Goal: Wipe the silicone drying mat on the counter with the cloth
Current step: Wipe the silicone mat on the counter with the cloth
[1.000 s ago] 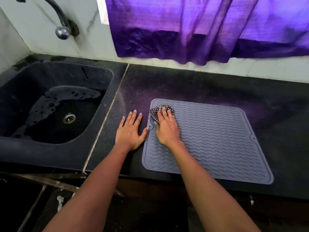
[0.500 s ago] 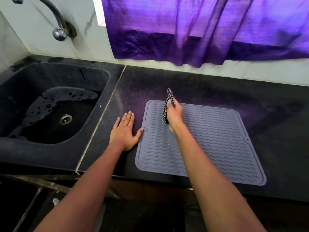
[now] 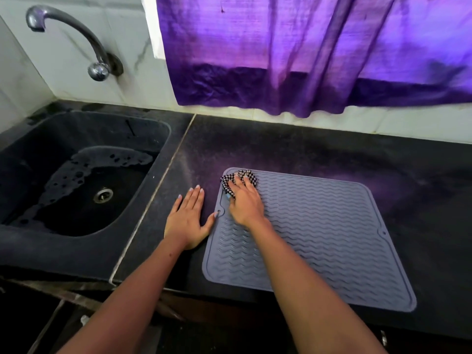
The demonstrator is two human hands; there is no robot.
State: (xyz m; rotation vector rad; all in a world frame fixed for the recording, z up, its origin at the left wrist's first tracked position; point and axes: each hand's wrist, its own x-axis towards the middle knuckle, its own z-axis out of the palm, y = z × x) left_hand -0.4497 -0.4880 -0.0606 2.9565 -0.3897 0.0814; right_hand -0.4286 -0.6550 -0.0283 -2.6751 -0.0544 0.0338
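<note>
While my right hand presses the cloth down, here is how things lie:

Mat: the grey silicone drying mat (image 3: 319, 233) lies flat on the black counter (image 3: 293, 149), right of the sink, its ridged wavy face up and its near edge close to the counter's front edge.

Cloth: a black-and-white checked cloth (image 3: 238, 180) sits bunched on the mat's far left corner, touching the mat.

Right hand: my right hand (image 3: 245, 203) lies palm down on top of the cloth, fingers fairly straight and spread over it, pressing it flat; I cannot tell whether the thumb tucks under an edge.

Left hand: my left hand (image 3: 187, 221) rests flat on the counter just beside the mat's left edge, fingers straight and close together, holding nothing; the thumb tip touches the mat's rim near its small hole.

Step in hand: I judge this to be a wiping stroke at the far left corner, with most of the mat's face not yet under the cloth.

Next move: likely a steady drag of the cloth across the ridges towards the right, with the left hand bracing the mat so it does not slide.

Around: a dark sink (image 3: 143, 205) with suds and a drain lies to the left, a curved tap (image 3: 76, 39) above it, and a purple curtain (image 3: 306, 52) hangs behind.

In the way: nothing sits on the mat besides the cloth and my hand.
</note>
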